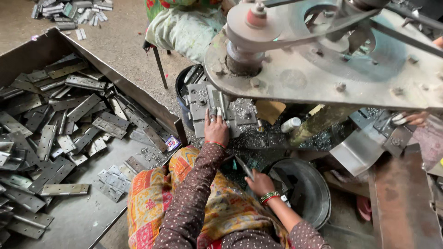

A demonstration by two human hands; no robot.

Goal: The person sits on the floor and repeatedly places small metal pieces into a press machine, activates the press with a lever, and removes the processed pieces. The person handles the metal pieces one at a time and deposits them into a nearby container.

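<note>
We press a grey metal hinge [217, 107] flat with our left hand [216, 128] under the belt-driven press [318, 60], our right hand [259, 182] gripping another hinge [243, 167], seemingly to be fed next.

Left hand [216, 129] presses a hinge [217, 102] under the machine; right hand [260, 183] holds another hinge [243, 167].

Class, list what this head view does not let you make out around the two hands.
- Left hand fingertips: under the machine plate, hiding what they press.
- Right hand: a thin metal piece sticks up beside it; grip unclear.
- Pan contents: dark, too small.
- Tray: cut off at the left edge.
</note>
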